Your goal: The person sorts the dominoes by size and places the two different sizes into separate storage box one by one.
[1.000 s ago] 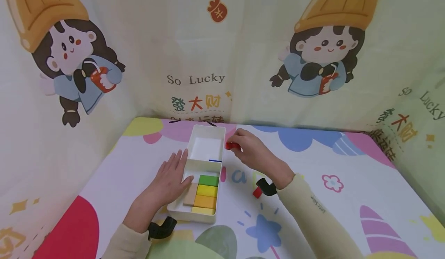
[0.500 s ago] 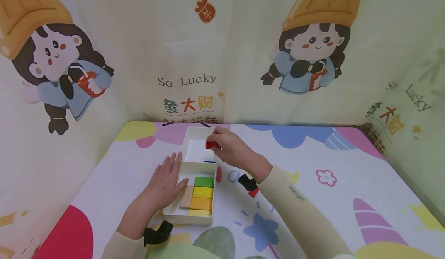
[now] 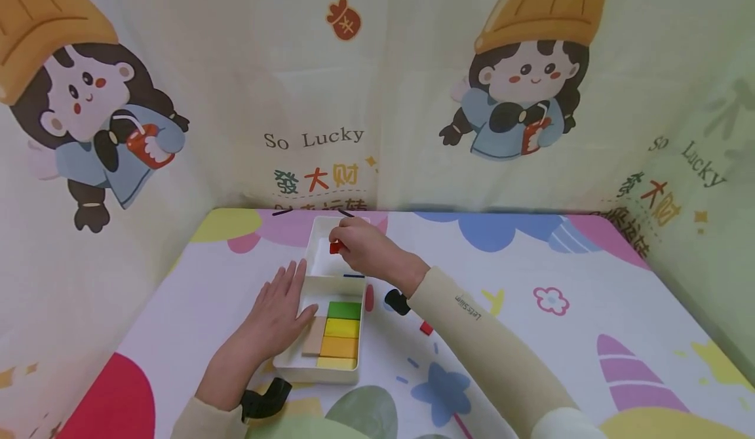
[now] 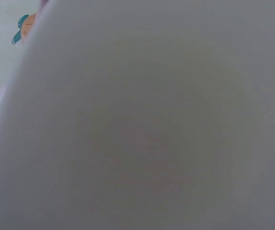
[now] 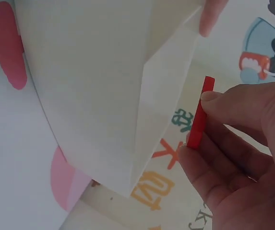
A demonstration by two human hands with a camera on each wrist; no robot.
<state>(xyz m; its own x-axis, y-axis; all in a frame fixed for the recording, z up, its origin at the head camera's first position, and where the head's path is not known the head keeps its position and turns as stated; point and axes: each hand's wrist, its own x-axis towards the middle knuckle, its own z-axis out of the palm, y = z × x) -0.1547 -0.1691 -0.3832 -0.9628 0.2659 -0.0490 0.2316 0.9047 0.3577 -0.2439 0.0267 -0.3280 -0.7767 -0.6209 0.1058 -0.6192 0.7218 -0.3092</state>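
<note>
My right hand (image 3: 370,249) pinches a thin red block (image 5: 202,115) between thumb and fingertips, over the far compartment of a white two-part box (image 3: 318,375). A blue strip (image 3: 354,276) shows in that compartment beside the divider. My left hand (image 3: 272,324) lies along the box's left side with its fingers straight, the thumb over the near compartment. In there sit a green block (image 3: 345,310), a yellow block (image 3: 342,327), an orange block (image 3: 339,346), a pale yellow block (image 3: 336,363) and a tan block (image 3: 313,337). A pale blur fills most of the left wrist view.
Another small red block (image 3: 426,328) lies on the patterned table (image 3: 507,354), to the right of the box and near my right sleeve (image 3: 489,341). A cartoon-printed curtain (image 3: 413,98) stands behind the table's far edge.
My right hand has carried the red block leftward, from beside the box to over its far compartment. The left hand keeps its place at the box; the head view has shifted slightly.
</note>
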